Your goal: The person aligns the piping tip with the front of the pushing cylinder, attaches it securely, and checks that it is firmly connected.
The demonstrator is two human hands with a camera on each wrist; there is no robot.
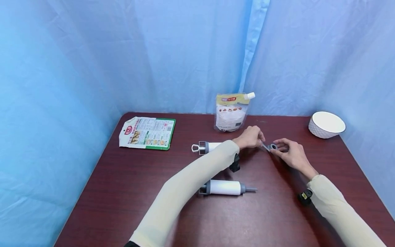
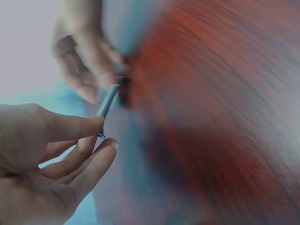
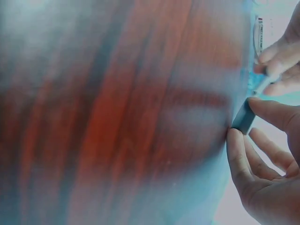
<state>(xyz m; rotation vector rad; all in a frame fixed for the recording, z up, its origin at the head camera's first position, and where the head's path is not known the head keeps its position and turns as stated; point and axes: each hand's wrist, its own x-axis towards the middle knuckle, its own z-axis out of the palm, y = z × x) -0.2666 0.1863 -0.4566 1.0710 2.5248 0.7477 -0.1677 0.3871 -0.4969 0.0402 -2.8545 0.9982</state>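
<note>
Above the table's right half, my left hand (image 1: 249,137) pinches a thin grey nozzle tube (image 2: 108,101) between thumb and fingers. My right hand (image 1: 293,154) grips a grey ring-shaped cap (image 1: 273,146) by its sides, right against the tube's tip; whether tube and cap touch is unclear. Under the left forearm lies a white syringe-like tube (image 1: 213,146) with a grey end and a loop handle, its front part hidden by the sleeve. Closer to me lies a second such syringe (image 1: 225,187), with a grey nozzle on its tip and its handle covered by the sleeve.
A spouted pouch (image 1: 230,115) with a white cap stands at the back of the table (image 1: 148,178). Flat at the left lies a green-edged food packet (image 1: 151,133). A white patterned bowl (image 1: 326,128) sits at the back right corner. Blue curtains (image 1: 185,55) surround the table.
</note>
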